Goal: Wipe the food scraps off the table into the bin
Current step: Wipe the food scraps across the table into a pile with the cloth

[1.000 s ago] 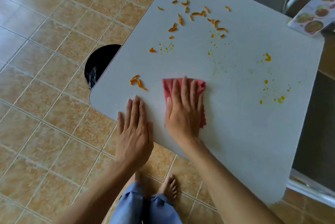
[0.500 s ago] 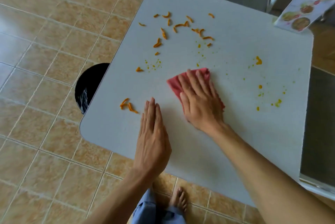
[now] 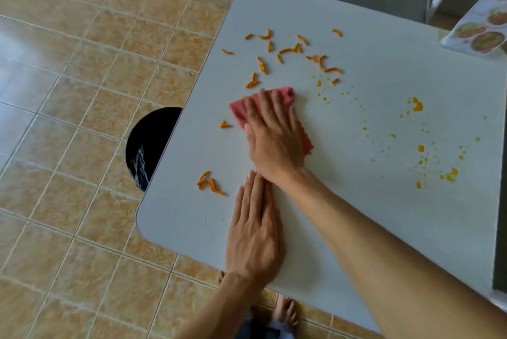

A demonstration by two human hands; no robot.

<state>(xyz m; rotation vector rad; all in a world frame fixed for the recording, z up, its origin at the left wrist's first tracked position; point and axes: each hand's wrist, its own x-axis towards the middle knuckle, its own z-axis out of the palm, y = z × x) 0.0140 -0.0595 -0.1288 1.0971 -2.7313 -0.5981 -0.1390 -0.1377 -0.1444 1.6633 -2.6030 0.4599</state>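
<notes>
The near-left corner of the surface [image 3: 175,218] lies bare, so a sweep toward the left edge meets only a small cluster of orange scraps [image 3: 210,186] near that edge and one stray piece [image 3: 225,125] beside the pink cloth [image 3: 241,109]. The left hand [image 3: 253,231] lies flat on the near part, its fingertips touching the right wrist, closing the gap there. The black bin [image 3: 152,144] sits half tucked under the left edge, open to the tiled floor [image 3: 68,146].

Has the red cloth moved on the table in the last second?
Yes. The cloth went from near the table's front edge toward the far scraps and the bin side.
</notes>
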